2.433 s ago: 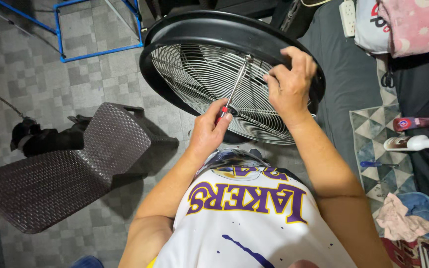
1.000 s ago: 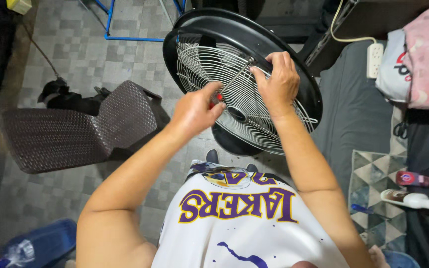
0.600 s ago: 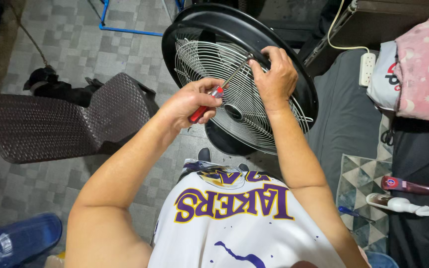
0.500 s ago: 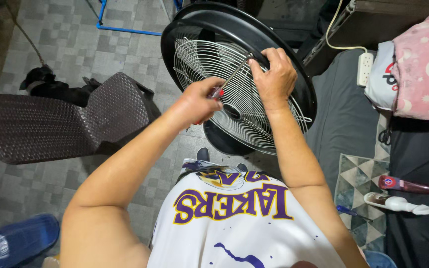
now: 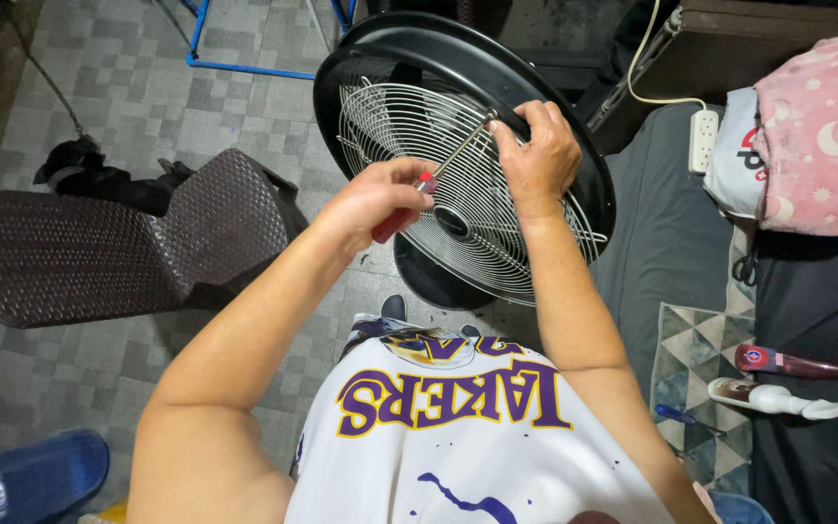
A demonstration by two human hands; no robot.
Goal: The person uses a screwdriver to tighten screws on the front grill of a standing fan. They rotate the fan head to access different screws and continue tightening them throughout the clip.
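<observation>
A round black fan (image 5: 574, 165) with a silver wire grille (image 5: 409, 136) stands tilted in front of me. My left hand (image 5: 375, 199) grips the red handle of a screwdriver (image 5: 434, 175), whose metal shaft runs up and to the right to the grille's rim. My right hand (image 5: 535, 155) clasps the fan's black rim right where the screwdriver tip meets it. The tip itself is hidden by my right fingers.
A dark woven plastic chair (image 5: 99, 247) lies tipped on the tiled floor at left. A blue metal frame (image 5: 244, 68) stands behind. A white power strip (image 5: 702, 141), a pink pillow (image 5: 821, 131), bottles (image 5: 778, 398) and a patterned mat (image 5: 700, 369) sit at right. A blue sandal (image 5: 26, 475) lies bottom left.
The view has shifted a little. My left hand stays on the screwdriver and has turned slightly at the wrist. My right hand keeps its hold on the fan rim.
</observation>
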